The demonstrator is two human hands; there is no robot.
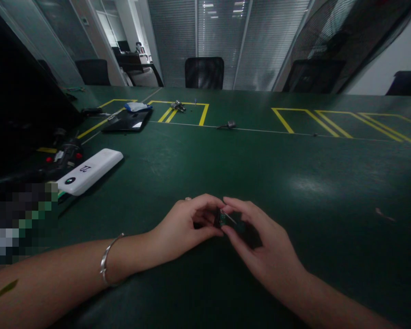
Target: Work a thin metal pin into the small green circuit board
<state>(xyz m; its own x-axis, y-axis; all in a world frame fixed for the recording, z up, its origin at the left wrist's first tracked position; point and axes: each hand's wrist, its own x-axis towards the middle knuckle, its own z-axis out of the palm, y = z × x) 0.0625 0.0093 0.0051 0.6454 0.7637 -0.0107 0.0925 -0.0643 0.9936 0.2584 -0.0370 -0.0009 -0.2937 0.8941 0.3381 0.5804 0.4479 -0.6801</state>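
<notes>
In the head view, my left hand (191, 224) pinches a small dark part (222, 218) between thumb and fingertips, low over the green table. A bit of green, like a circuit board, shows on it, and a thin metal pin or shaft sticks out towards the right. My right hand (265, 242) meets it from the other side, thumb and forefinger closed on its edges. Fingers hide much of the part, so its exact kind cannot be told. The two hands' fingertips almost touch.
The green table (205, 160) bears yellow tape lines. A white power bank (92, 171) marked 22 lies left, near dark gear (66, 153). Further back are a black flat case (128, 120), a small metal cluster (178, 106) and a small motor-like piece (230, 124). Chairs (204, 73) stand beyond.
</notes>
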